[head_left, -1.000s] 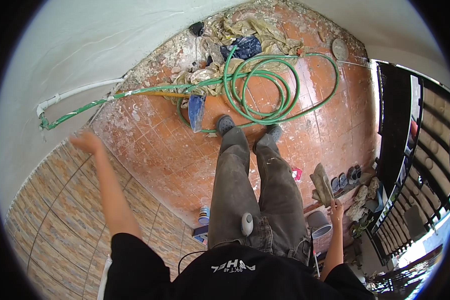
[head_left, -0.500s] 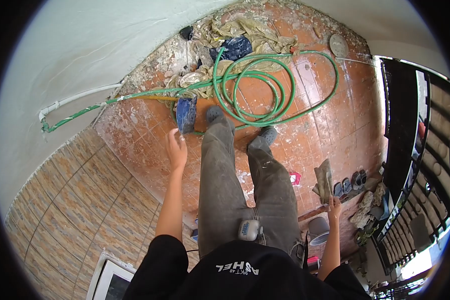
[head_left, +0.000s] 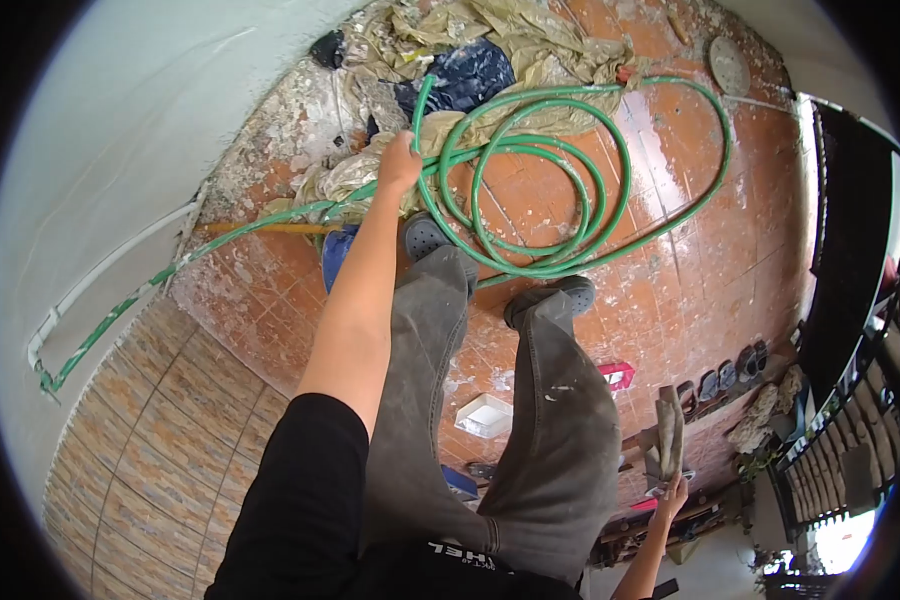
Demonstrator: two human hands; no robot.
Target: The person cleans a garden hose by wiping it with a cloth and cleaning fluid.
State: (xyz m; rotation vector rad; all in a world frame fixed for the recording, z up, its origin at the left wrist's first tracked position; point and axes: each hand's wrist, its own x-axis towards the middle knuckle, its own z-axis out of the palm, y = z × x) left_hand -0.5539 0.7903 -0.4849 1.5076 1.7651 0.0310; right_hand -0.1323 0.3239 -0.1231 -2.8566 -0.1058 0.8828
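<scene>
A person in dark trousers [head_left: 425, 400] and grey clogs [head_left: 426, 238] stands on a paint-spattered tile floor [head_left: 670, 290], the left hand [head_left: 400, 163] reaching forward to a green hose [head_left: 625, 180] with fingers curled narrowly around it, just below its upturned free end. The hose lies in loose loops on the floor beyond the clogs, one length running left toward the wall [head_left: 120, 130], where a white pipe [head_left: 110, 265] is fixed low down. At near right, the right hand [head_left: 676, 493] holds a folded grey-brown cloth [head_left: 669, 440], its fingers closed on the lower end. Beyond the loops, a dark blue plastic bag [head_left: 475, 72] rests on a crumpled tan sheet [head_left: 560, 50], with a round disc [head_left: 729, 66] at far right. A blue object [head_left: 336, 258] is partly hidden behind the left forearm, beside a yellow stick [head_left: 270, 228]. A white tray [head_left: 484, 415] sits between the legs, a red and white box [head_left: 618, 376] to its right, and several sandals [head_left: 727, 374] line up farther right, near a black gate [head_left: 840, 250]
</scene>
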